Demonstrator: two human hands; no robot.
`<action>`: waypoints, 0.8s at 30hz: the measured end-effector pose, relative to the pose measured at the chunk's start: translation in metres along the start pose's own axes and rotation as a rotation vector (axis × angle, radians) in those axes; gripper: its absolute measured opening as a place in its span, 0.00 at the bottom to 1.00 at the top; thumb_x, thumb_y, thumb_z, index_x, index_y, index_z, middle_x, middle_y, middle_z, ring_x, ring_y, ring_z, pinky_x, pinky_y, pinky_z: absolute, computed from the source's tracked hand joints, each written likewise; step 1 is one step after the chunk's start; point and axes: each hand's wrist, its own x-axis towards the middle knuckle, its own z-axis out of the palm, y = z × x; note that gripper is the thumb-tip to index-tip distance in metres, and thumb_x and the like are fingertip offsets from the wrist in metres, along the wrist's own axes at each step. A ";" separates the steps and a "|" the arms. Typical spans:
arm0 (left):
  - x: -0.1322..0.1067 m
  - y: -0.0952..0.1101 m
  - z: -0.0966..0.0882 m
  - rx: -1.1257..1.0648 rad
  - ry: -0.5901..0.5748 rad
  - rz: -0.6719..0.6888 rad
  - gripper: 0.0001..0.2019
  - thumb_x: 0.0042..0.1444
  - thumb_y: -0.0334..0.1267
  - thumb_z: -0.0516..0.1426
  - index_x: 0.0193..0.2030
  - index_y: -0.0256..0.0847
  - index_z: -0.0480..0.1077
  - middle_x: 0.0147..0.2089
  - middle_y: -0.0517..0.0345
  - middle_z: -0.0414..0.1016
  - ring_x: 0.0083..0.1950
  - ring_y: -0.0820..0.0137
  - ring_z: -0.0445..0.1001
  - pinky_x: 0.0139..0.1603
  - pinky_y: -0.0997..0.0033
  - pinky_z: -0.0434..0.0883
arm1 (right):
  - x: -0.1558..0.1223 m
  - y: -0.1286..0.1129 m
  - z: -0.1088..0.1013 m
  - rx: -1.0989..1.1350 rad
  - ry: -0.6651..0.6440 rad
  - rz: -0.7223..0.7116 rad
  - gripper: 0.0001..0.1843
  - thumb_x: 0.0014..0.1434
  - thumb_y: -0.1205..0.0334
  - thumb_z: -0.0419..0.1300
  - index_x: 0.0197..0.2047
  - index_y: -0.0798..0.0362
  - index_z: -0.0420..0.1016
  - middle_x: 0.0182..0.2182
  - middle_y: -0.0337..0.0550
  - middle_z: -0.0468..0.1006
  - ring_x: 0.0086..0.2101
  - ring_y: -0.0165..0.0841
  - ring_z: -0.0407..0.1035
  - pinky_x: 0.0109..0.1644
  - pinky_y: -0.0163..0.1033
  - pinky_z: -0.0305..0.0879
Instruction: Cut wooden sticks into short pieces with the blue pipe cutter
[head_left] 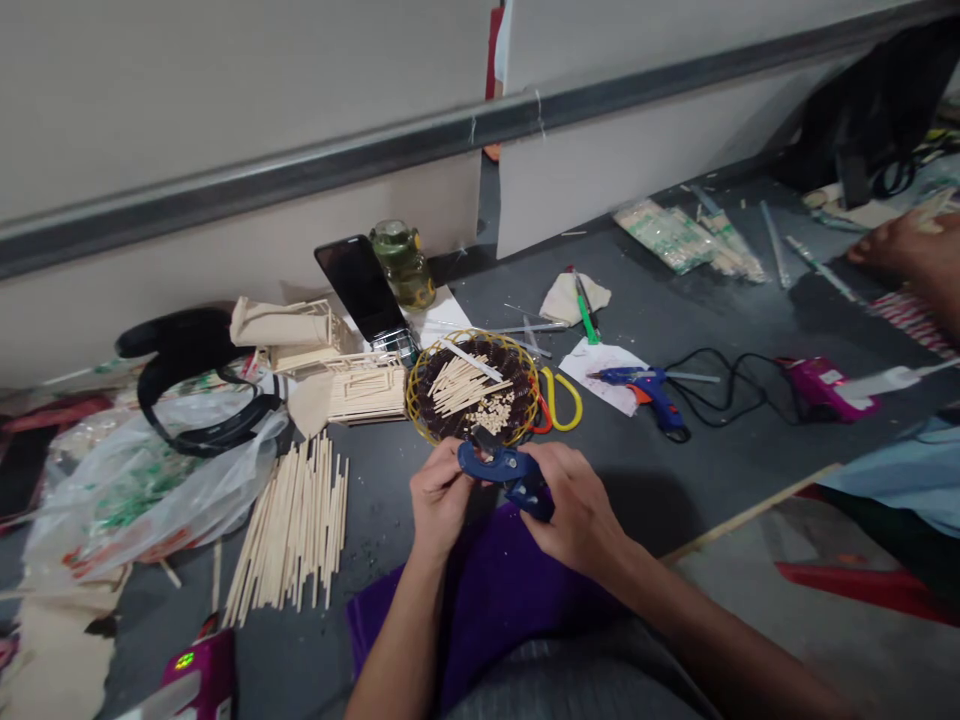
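Note:
In front of me, above a purple cloth (495,580), my right hand (574,500) is wrapped round a dark blue hand cutter (487,463). At the tool's left end my left hand (439,492) is closed, thumb and fingers pressed together; whatever they pinch is hidden. Just beyond the cutter stands a woven basket (412,405) with a yellow rim. It holds thin wooden sticks (457,385) and short cut pieces (491,412). A bundle of longer sticks (296,525) lies on the table to the left.
Scissors (564,400) lie beside the basket; a blue glue gun (651,390) is on the right with its cord. A phone (360,285), a green jar (405,262) and stick models (367,390) stand behind. Another person's hand (911,250) is at far right. A plastic bag (165,480) lies left.

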 end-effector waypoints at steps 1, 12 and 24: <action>0.000 -0.001 0.000 0.010 0.002 0.014 0.07 0.56 0.30 0.61 0.28 0.40 0.79 0.29 0.58 0.74 0.31 0.73 0.71 0.32 0.75 0.67 | -0.001 0.000 0.000 0.012 -0.004 0.000 0.29 0.51 0.68 0.59 0.57 0.58 0.61 0.46 0.57 0.74 0.45 0.48 0.69 0.49 0.55 0.69; -0.002 -0.007 -0.002 0.023 0.013 0.033 0.07 0.56 0.29 0.61 0.29 0.41 0.80 0.30 0.57 0.74 0.32 0.73 0.70 0.34 0.74 0.67 | -0.004 -0.001 -0.002 0.105 0.018 -0.040 0.27 0.51 0.70 0.59 0.55 0.56 0.62 0.42 0.54 0.77 0.42 0.45 0.74 0.45 0.49 0.74; -0.004 -0.009 0.002 -0.113 0.011 -0.062 0.04 0.56 0.33 0.62 0.33 0.43 0.81 0.30 0.58 0.74 0.31 0.73 0.73 0.33 0.74 0.70 | -0.009 0.001 -0.003 0.272 0.024 0.044 0.13 0.54 0.69 0.57 0.43 0.50 0.68 0.28 0.38 0.78 0.28 0.33 0.75 0.33 0.34 0.71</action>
